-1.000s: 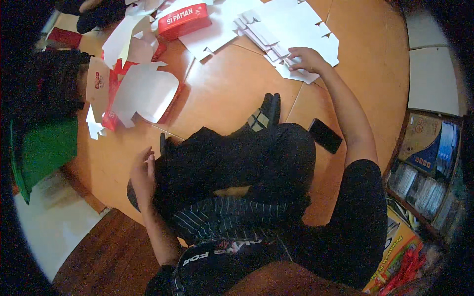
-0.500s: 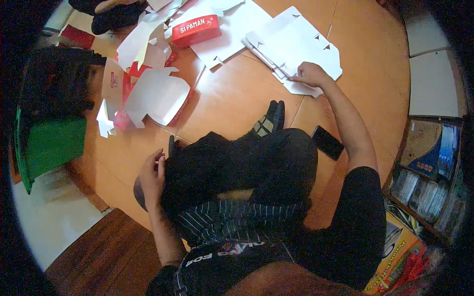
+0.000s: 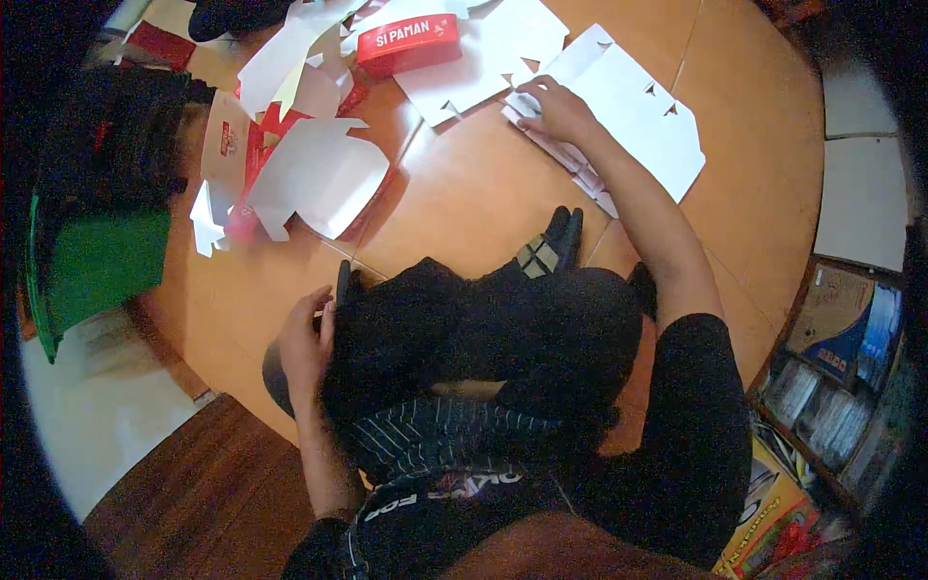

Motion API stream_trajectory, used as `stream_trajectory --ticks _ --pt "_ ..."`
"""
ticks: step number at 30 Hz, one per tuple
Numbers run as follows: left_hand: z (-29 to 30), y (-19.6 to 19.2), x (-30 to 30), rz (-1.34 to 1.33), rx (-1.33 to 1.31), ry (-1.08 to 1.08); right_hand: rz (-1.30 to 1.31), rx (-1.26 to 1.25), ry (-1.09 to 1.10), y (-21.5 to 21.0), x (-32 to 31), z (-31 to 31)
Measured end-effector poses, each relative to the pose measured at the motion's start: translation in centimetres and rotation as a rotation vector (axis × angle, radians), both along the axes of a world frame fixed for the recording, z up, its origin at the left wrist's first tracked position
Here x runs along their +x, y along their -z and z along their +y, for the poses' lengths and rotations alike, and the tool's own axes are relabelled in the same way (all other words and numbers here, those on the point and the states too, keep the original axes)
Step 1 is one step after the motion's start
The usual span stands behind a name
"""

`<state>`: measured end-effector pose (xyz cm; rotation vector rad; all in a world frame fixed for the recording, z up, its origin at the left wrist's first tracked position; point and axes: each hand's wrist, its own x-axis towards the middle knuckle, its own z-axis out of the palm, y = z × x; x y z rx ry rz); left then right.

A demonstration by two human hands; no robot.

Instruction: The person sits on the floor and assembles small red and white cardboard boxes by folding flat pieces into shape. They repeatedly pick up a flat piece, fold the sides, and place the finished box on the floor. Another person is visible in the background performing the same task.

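A flat white cardboard box blank (image 3: 650,126) with slots and a folded strip along its near-left edge lies on the tiled floor. My right hand (image 3: 563,114) reaches over that strip, its bent fingers and thumb closed on the far-left end of the fold. Beside my left knee, my left hand (image 3: 307,340) is loosely curled. Something small and pale shows at its fingertips, too small to name. More white card (image 3: 483,60) lies left of the blank, with a closed red box (image 3: 410,46) on it.
Partly opened red-and-white boxes (image 3: 319,179) sit at the left on the orange tiles (image 3: 454,174). A green bin (image 3: 101,280) with dark things above it stands at the far left. A case of packets (image 3: 822,377) and a yellow printed bag (image 3: 768,507) lie at right.
My right hand has slid along the folded strip, away from me and to the left. My left hand stays beside the knee. The black phone is now mostly hidden by my arm and knee.
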<state>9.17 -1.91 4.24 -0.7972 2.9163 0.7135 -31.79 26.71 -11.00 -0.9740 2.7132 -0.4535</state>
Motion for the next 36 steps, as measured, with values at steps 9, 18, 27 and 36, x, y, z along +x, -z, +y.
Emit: stream_trajectory --ticks 9,18,27,36 --pt "0.1 0.2 0.1 -0.005 0.034 -0.033 -0.139 0.013 0.002 1.2 -3.3 0.7" --pt "-0.9 -0.3 1.3 0.445 0.114 0.02 0.217 -0.728 0.298 -13.0 5.8 -0.1" --pt "1.1 -2.7 -0.1 0.537 -0.132 0.339 -0.524 -0.672 -0.419 -19.5 26.4 -9.6" --pt "-3.4 -2.0 7.5 0.839 0.404 0.17 -0.956 -0.15 -0.401 -17.3 26.6 -11.5"
